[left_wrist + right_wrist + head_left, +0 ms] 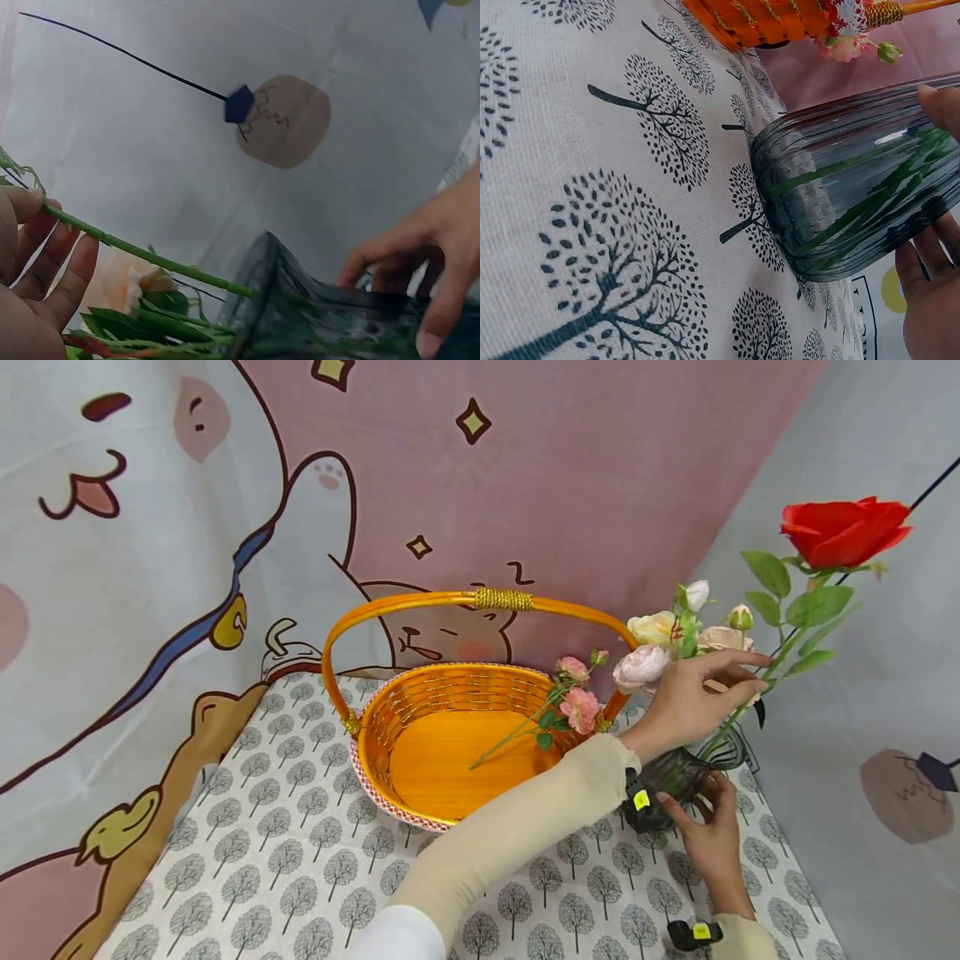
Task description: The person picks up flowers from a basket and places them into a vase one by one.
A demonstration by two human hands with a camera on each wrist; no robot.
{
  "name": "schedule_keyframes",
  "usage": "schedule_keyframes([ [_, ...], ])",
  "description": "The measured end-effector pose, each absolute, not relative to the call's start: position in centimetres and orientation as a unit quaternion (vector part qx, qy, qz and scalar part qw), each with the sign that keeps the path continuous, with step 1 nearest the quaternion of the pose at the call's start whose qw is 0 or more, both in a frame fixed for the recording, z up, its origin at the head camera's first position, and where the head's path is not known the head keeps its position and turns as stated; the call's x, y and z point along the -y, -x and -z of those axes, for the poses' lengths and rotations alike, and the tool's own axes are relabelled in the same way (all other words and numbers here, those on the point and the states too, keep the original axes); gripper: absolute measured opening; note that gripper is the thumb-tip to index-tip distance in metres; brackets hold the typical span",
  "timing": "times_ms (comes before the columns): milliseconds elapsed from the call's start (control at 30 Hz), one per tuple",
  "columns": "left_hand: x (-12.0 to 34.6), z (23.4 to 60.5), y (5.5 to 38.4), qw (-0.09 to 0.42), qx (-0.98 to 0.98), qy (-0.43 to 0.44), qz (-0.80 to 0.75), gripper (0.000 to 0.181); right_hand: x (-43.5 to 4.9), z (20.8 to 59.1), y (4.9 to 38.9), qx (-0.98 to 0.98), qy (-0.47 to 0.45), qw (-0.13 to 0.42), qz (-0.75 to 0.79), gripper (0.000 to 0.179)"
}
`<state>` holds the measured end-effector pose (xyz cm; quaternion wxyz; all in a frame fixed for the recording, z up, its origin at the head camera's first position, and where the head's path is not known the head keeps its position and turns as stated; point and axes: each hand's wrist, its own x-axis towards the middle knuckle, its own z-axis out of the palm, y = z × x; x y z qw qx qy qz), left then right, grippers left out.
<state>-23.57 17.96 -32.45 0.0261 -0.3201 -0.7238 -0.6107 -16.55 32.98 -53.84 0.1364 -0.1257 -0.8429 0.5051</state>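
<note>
My left hand (690,697) pinches the green stem (150,255) of a red rose (847,533) between thumb and fingers, above a dark glass vase (656,785). The stem's lower end is at the flared mouth of the vase in the left wrist view. My right hand (716,835) grips the vase's side, fingers curled round the glass (855,180). Several green stems show through the glass. Pale pink and cream roses (643,667) rise from the vase behind my left hand, which partly covers them.
An orange woven basket (375,777) with a tall arched handle (420,600) stands left of the vase. A sprig of pink roses (579,710) lies in it, over its right side. A tree-print cloth (262,877) covers the table; printed curtains (600,468) hang behind and at the sides.
</note>
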Motion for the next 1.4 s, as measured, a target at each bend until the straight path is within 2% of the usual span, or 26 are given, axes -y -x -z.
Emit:
schedule_keyframes([
  [433, -18.2, 34.5, 23.1, 0.044, 0.762, 0.355, 0.540, 0.026, -33.4, 54.1, 16.6, 0.844, 0.118, 0.129, -0.507, 0.097],
  [967, -20.3, 36.7, 22.1, 0.075, 0.828, 0.255, 0.494, 0.017, -33.6, 54.2, 16.7, 0.850, 0.108, 0.134, -0.497, 0.086],
  [1133, -20.4, 37.2, 21.9, 0.071, 0.852, 0.250, 0.455, 0.016, -33.7, 54.4, 16.6, 0.849, 0.086, 0.151, -0.499, 0.085],
  [1400, -20.1, 38.3, 21.5, 0.033, 0.857, 0.280, 0.431, 0.016, -33.8, 54.4, 16.5, 0.848, 0.065, 0.159, -0.501, 0.085],
])
